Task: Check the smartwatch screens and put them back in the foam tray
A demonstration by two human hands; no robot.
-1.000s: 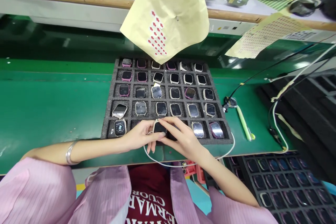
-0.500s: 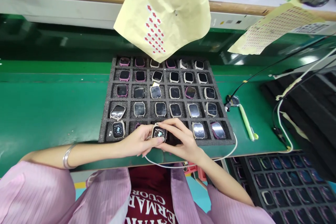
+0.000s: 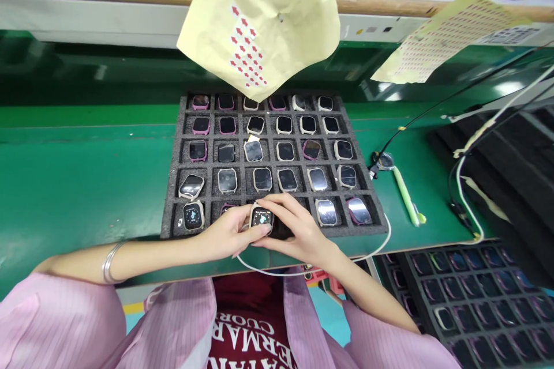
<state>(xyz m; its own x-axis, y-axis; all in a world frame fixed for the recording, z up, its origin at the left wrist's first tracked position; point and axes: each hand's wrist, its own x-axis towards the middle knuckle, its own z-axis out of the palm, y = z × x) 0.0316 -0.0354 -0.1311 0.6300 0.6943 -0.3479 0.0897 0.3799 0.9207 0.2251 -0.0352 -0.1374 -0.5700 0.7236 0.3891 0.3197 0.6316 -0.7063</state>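
A smartwatch (image 3: 261, 217) without a strap, its screen lit with a dial, is held between both hands over the near edge of a grey foam tray (image 3: 277, 196). My left hand (image 3: 231, 232) grips it from the left, thumb across the lower part of the screen. From the right, my right hand (image 3: 300, 229) closes on its top and side with the fingers. Strapless watches with pale or purple cases fill the tray's compartments. At the near left corner lies another watch (image 3: 193, 215) with a lit dial. Beneath my hands, some compartments are hidden.
Yellow paper (image 3: 264, 29) with red arrow stickers hangs over the tray's far edge. A white cable (image 3: 277, 274) loops along the bench's near edge. On the right lie a light green tool (image 3: 407, 196), black foam (image 3: 497, 167) and a lower tray of watches (image 3: 476, 300).
The view has shifted slightly, so the tray and papers appear a little further left. Both hands keep the same hold on the watch.
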